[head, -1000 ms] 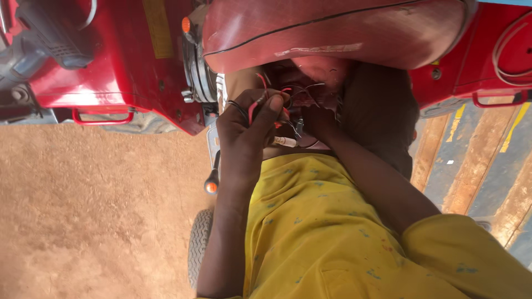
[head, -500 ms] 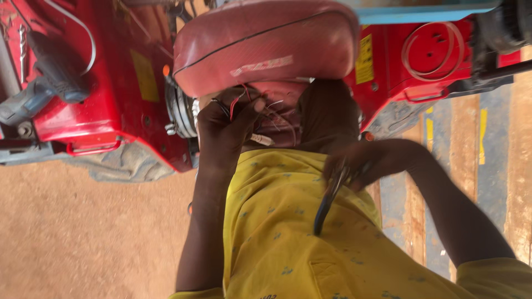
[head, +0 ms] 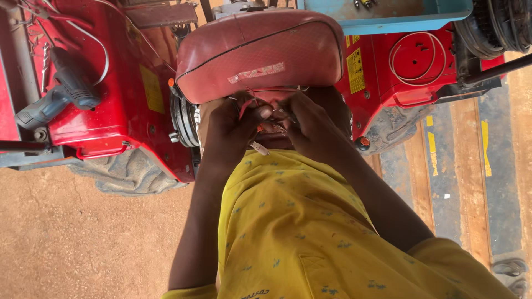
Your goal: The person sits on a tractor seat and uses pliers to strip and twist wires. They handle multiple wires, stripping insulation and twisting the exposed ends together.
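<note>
Both hands are held close together just under the front edge of a red seat (head: 260, 52) on a red machine (head: 133, 94). A bunch of thin wires (head: 259, 111), red and white, is pinched by the bent fingers of the left hand (head: 230, 124). The right hand (head: 310, 124) is curled too, and its fingertips are pressed onto the same wires, so the two hands are almost touching. A small white plug (head: 259, 148) is seen hanging just below the hands. A yellow shirt (head: 299, 232) is worn by the person. A grey drill (head: 61, 97) is lying on the left side of the machine. A blue tray (head: 399, 19) is seen at the top edge, behind the seat.
</note>
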